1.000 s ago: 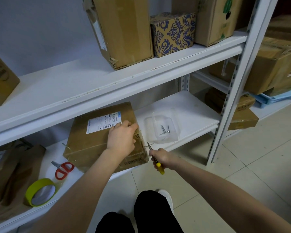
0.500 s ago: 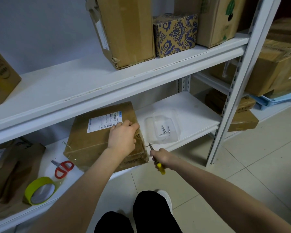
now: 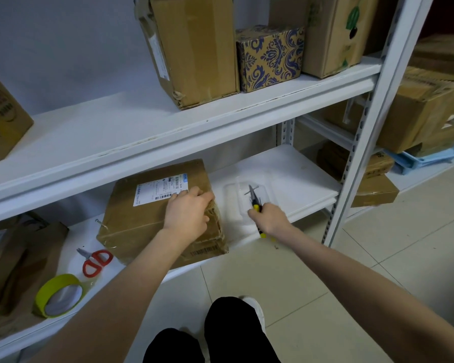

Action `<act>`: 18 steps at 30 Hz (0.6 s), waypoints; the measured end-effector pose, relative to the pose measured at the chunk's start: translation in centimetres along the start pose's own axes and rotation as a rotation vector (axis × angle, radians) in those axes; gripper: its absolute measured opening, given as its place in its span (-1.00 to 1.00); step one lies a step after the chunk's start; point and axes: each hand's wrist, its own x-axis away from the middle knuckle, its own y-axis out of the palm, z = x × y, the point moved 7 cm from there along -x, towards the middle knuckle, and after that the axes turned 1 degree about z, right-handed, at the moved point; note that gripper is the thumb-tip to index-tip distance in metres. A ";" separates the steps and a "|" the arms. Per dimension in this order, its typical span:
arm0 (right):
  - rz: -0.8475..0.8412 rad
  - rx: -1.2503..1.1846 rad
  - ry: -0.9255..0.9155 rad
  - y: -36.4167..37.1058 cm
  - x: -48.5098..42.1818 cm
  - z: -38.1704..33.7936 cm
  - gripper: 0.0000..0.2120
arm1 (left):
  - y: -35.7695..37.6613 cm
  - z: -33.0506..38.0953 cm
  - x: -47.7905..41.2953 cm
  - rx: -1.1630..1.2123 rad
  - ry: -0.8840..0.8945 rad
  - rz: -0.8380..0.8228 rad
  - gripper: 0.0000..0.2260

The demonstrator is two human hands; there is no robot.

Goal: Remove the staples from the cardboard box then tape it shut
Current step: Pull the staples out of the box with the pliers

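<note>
A brown cardboard box (image 3: 142,221) with a white shipping label lies on the lower white shelf (image 3: 299,174). My left hand (image 3: 188,214) rests on its top right corner, fingers curled over the edge. A bent staple (image 3: 101,223) sticks out of the box's left edge. My right hand (image 3: 269,218) grips yellow-handled pliers (image 3: 254,199), whose tip is over a clear plastic tray (image 3: 232,203) that holds pulled staples. A roll of yellow-green tape (image 3: 59,296) and red scissors (image 3: 96,260) lie on the shelf left of the box.
The upper shelf (image 3: 168,127) overhangs the box and carries several cardboard boxes, one with a blue pattern (image 3: 270,57). A white upright post (image 3: 362,142) stands right of the tray. Brown paper bags (image 3: 19,258) sit far left. More boxes fill the neighbouring rack (image 3: 425,106).
My right hand has carried the pliers up and right from the box's front corner to over the plastic tray. The left hand stays on the box.
</note>
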 end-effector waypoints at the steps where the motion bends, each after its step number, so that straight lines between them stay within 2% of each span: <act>1: 0.028 0.084 0.005 -0.9 -0.8 -0.1 -0.64 | -0.1 0.0 -0.1 -0.005 -0.001 -0.003 -0.56; 6: -0.076 0.411 0.044 -0.8 -3.1 -0.4 -0.70 | 0.0 0.4 -1.1 -0.054 -0.035 0.001 -0.59; 11: -0.094 0.459 0.022 0.2 -3.2 -0.6 -0.72 | 0.7 0.7 -2.4 -0.087 -0.094 -0.004 -0.59; 13: -0.087 0.314 0.021 0.6 -2.8 -0.7 -0.70 | 1.1 0.8 -2.7 -0.069 -0.121 -0.003 -0.56; 16: -0.154 -0.137 0.069 1.9 -1.3 -1.2 -0.69 | 1.2 0.4 -2.5 0.082 -0.135 0.011 -0.43; 18: -0.206 -0.391 0.102 3.1 -0.4 -1.9 -0.71 | -0.2 -1.2 -0.9 0.221 -0.177 0.117 -0.41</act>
